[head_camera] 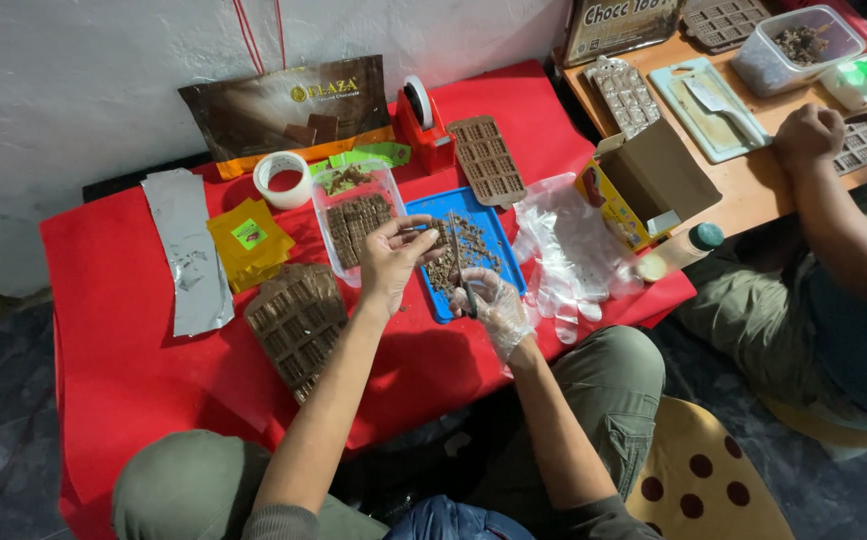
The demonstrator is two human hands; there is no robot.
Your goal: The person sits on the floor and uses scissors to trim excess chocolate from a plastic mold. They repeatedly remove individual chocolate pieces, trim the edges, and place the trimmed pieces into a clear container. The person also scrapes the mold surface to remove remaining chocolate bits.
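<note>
The right hand [494,305], gloved, is gripping a knife [459,265] over the blue tray [502,240]; the left hand [391,262] is pinching a chocolate piece. Many chopped pieces are filling the tray; 1 container [329,215] is holding uncut bars

Left hand [391,262] bare, fingers pinched together, right hand [492,305] in a clear glove, fingers curled, both forearms extended forward

Matt red cloth [134,340], glossy blue plastic tray [499,235], crinkled clear plastic glove [499,312], smooth wooden table [754,185].
</note>
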